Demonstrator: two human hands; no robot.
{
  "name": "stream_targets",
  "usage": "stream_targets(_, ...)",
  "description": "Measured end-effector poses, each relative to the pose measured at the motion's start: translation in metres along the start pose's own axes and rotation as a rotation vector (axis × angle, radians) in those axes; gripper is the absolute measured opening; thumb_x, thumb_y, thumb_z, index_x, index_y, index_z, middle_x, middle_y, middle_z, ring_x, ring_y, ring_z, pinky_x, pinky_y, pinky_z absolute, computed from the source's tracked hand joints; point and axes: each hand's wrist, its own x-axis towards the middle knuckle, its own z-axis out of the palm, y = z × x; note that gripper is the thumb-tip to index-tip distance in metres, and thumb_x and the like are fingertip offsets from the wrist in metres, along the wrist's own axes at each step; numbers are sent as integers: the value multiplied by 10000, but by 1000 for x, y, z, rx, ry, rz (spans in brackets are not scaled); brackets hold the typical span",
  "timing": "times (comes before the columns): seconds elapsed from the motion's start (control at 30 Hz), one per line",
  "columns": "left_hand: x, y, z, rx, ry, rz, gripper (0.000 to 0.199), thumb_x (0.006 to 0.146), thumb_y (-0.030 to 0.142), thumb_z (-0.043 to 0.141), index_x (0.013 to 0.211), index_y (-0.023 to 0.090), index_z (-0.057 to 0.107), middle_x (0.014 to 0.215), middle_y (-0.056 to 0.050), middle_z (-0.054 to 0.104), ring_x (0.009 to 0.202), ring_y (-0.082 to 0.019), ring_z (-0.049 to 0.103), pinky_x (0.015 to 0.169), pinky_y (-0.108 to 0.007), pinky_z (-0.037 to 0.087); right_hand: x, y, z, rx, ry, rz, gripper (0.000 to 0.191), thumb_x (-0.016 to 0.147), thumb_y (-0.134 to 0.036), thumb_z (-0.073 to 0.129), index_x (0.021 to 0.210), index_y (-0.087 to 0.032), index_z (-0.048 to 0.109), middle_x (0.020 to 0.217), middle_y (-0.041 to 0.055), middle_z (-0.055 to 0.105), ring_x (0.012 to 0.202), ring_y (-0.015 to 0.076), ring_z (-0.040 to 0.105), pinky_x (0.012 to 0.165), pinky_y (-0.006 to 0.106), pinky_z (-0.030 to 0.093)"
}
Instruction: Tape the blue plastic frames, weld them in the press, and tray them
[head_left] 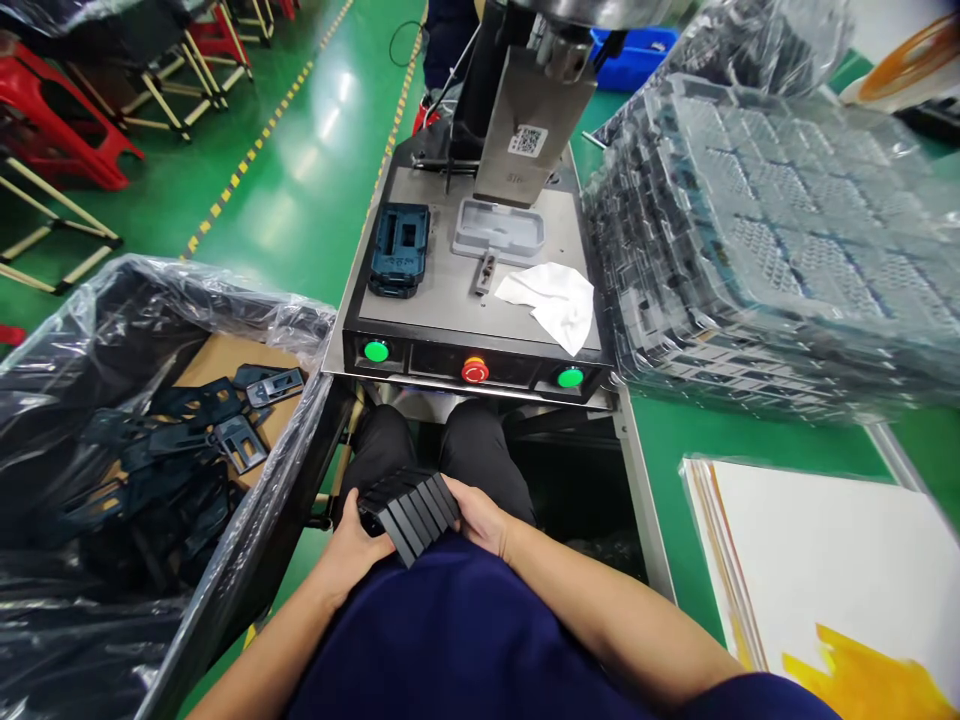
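A row of black rectangular plastic parts (417, 512), several pressed side by side, is held just above my lap. My left hand (352, 548) grips its left end, and my right hand (478, 514) closes on the right end. Ahead is a press with a metal head (517, 125) raised over a pale grey fixture (498, 230). On the press plate, a dark blue-green plastic housing (400, 252) lies to the left. A small metal block (486, 272) sits in front of the fixture, beside a crumpled white cloth (559, 302).
The press front carries two green buttons (376, 351) and a red stop button (474, 370). At left stands a plastic-lined bin (296, 480) of dark plastic parts. Stacked clear trays (795, 200) rise at right, with white sheets (832, 540) nearer me.
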Motion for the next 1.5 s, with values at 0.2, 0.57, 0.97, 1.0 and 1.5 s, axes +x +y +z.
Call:
stream_targets(0.2, -4, 45, 11, -322, -65, -55, 1442, 499, 423, 877, 1455, 247, -188, 1520, -214, 282, 1340, -301, 399, 1120, -456, 295, -8, -5, -2, 34, -33, -146, 478, 720, -456, 725, 1140, -240, 651, 865, 5, 698, 821, 178, 632, 733, 294, 480)
stream_targets(0.57, 7, 66, -8, -248, -103, 106, 1300, 567, 314, 854, 1486, 297, -65, 1561, -158, 214, 1371, -296, 345, 1140, -440, 267, -16, -8, -2, 103, -47, -232, 515, 658, -277, 774, 1155, -232, 646, 926, 4, 691, 746, 123, 618, 760, 260, 493)
stream_targets(0.97, 7, 88, -27, 118, -180, 417, 1315, 487, 409, 880, 1499, 330, 42, 1564, -117, 217, 1413, -321, 246, 1167, -476, 156, -29, -9, -5, 19, -310, -390, 815, 550, -34, 778, 1268, -353, 560, 1430, -1, 446, 1017, 121, 577, 692, 162, 466)
stream_targets(1.0, 5, 90, -27, 107, -187, 418, 1321, 486, 395, 883, 1498, 335, 36, 1566, -119, 210, 1416, -323, 238, 1166, -480, 156, -31, -9, -5, 12, -332, -419, 819, 566, -41, 788, 1282, -358, 547, 1446, 1, 427, 1079, 127, 559, 778, 186, 471)
stream_targets(1.5, 0, 97, -30, -208, -351, 487, 1051, 617, 226, 830, 1471, 343, 229, 1574, -121, 187, 1414, -350, 221, 1118, -473, 269, -41, -15, -7, -188, -479, -566, 839, 684, -214, 816, 1392, -386, 399, 1517, 77, 315, 1345, 215, 377, 1034, 379, 367)
